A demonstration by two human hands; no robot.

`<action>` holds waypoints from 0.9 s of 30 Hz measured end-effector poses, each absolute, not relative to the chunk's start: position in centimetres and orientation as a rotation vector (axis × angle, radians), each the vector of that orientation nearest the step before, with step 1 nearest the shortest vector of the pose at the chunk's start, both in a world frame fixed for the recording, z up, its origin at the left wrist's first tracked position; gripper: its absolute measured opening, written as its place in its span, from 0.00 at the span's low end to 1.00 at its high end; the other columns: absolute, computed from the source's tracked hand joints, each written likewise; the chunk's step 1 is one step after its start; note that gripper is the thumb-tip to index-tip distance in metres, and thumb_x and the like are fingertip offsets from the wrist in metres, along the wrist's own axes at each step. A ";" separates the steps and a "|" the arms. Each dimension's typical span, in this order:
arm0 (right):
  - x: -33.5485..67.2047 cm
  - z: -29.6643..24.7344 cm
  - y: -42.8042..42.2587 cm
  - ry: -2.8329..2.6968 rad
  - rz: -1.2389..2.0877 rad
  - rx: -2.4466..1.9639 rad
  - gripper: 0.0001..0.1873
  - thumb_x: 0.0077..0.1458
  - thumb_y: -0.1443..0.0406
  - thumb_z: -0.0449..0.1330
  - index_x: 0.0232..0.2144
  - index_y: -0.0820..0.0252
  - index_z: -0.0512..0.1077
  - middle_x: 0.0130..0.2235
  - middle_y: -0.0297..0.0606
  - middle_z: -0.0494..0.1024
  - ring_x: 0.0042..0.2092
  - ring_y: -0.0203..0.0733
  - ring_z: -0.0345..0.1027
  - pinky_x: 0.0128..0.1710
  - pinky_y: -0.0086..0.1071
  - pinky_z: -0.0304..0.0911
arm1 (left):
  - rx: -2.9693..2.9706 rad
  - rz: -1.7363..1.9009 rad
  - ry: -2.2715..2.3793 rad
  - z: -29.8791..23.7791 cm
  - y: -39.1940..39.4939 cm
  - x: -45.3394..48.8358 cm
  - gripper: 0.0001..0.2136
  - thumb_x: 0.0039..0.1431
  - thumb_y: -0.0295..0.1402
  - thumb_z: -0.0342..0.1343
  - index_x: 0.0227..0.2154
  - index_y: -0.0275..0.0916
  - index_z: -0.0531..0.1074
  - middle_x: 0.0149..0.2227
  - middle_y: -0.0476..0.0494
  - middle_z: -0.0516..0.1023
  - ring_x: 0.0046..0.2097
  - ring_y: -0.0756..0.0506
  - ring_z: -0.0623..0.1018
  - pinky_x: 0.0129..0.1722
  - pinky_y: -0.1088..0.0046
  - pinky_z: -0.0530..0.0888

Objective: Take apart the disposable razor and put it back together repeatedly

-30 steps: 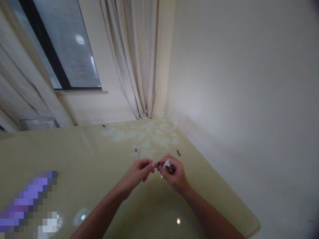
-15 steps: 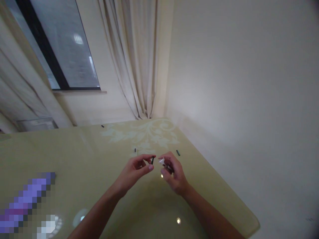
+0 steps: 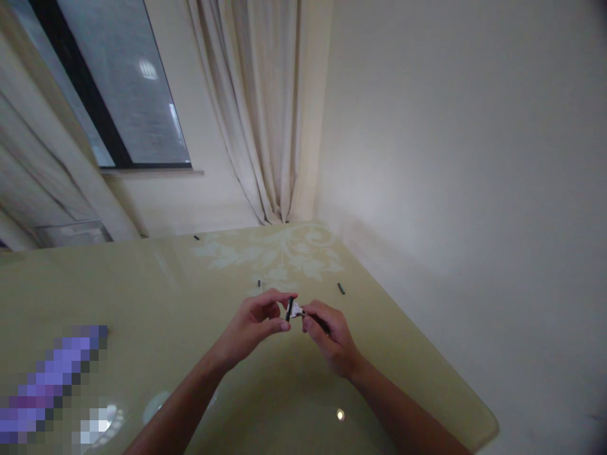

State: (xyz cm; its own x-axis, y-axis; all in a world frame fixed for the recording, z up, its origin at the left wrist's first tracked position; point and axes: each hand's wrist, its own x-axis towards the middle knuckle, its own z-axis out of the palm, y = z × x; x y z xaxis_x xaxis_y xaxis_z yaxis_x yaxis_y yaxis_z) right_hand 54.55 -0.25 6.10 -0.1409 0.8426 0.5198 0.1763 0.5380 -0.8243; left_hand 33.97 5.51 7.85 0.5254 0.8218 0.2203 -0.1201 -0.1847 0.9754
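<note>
My left hand (image 3: 253, 325) pinches a narrow black razor cartridge (image 3: 289, 309) by its two ends, between thumb and fingertips. In my right hand (image 3: 334, 332) is a razor handle (image 3: 298, 310) with a shiny silver neck and a dark grip, partly covered by the fingers. The silver end points left and meets the cartridge; whether the two are locked together I cannot tell. Both hands are above the pale green table (image 3: 417, 385). Just beyond them lie a small dark-and-white piece (image 3: 259, 284) and a short dark strip (image 3: 341, 289).
Another small dark piece (image 3: 196, 237) lies near the table's far edge. A pixelated purple shape (image 3: 52, 379) covers the left front. The wall (image 3: 450, 189) runs along the right side, and curtains (image 3: 265, 114) hang behind the table beside a window (image 3: 123, 82).
My right hand has turned the razor handle and brought its silver end left against the cartridge, closing the gap between them. My left hand has stayed almost in place.
</note>
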 end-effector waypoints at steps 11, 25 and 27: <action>54.8 6.5 -0.2 -1.717 0.660 -0.856 0.17 0.71 0.56 0.56 0.45 0.56 0.82 0.30 0.37 0.73 0.32 0.41 0.65 0.35 0.34 0.59 | 1.790 1.009 0.686 9.0 5.6 33.4 0.20 0.50 0.41 0.75 0.47 0.45 0.85 0.35 0.46 0.78 0.33 0.49 0.72 0.35 0.71 0.70; 55.3 6.6 -0.1 -1.777 0.709 -0.870 0.18 0.72 0.55 0.56 0.45 0.57 0.82 0.30 0.37 0.73 0.33 0.42 0.66 0.36 0.34 0.60 | 1.915 1.004 0.746 9.6 5.2 33.4 0.19 0.52 0.43 0.74 0.47 0.47 0.85 0.34 0.46 0.80 0.31 0.49 0.74 0.37 0.70 0.73; 55.3 6.5 -0.1 -1.764 0.744 -0.858 0.18 0.72 0.55 0.56 0.41 0.57 0.82 0.30 0.37 0.74 0.33 0.41 0.66 0.35 0.34 0.60 | 1.900 0.992 0.727 9.5 5.3 33.4 0.19 0.52 0.43 0.74 0.48 0.47 0.85 0.35 0.46 0.80 0.32 0.48 0.74 0.36 0.70 0.73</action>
